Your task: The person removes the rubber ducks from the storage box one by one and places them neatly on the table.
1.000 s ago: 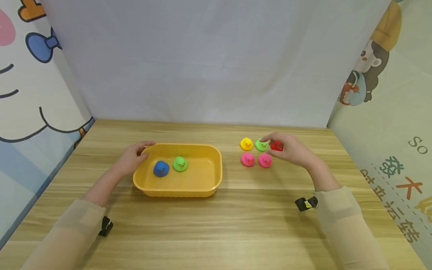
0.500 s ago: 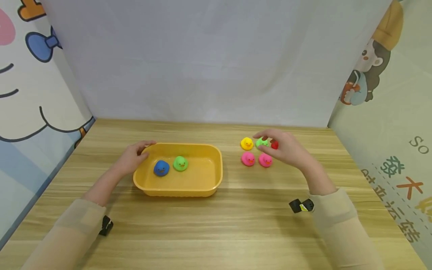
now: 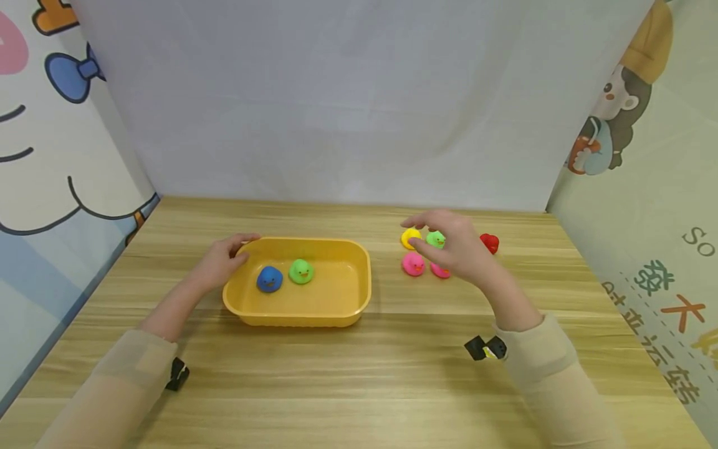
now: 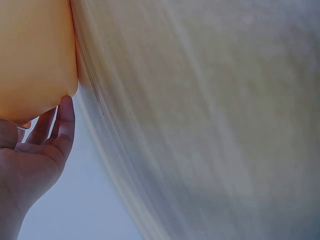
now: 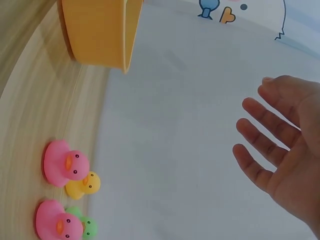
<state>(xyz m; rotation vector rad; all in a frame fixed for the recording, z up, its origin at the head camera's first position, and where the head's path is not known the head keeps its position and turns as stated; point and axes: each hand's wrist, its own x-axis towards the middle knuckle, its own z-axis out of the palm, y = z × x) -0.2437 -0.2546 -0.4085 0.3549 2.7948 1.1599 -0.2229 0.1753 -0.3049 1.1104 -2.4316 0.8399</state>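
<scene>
My left hand (image 3: 217, 265) holds the left end of an orange-yellow plastic tub (image 3: 336, 287), thumb over the rim and fingers on the outer side. Inside it sit a blue rubber duck (image 3: 270, 279) and a green rubber duck (image 3: 301, 271). My right hand (image 3: 457, 249) hovers over the ducks right of the tub, fingers spread and bent slightly, holding nothing. Under and beside it stand a yellow duck (image 5: 91, 184), a green duck (image 3: 435, 239) and two pink ducks (image 5: 61, 162), partly covered by the hand in the head view. A red duck (image 3: 490, 243) shows right of the hand.
The wooden table (image 3: 359, 386) runs back to a pale cloth wall (image 3: 348, 125). Printed cloth panels with cartoons stand at the left and right sides. A small black device (image 3: 485, 348) sits at the right cuff, another (image 3: 177, 374) at the left.
My right hand has moved left across the ducks, from the red and green ones toward the yellow one, uncovering the red duck. The left hand and tub stay in place.
</scene>
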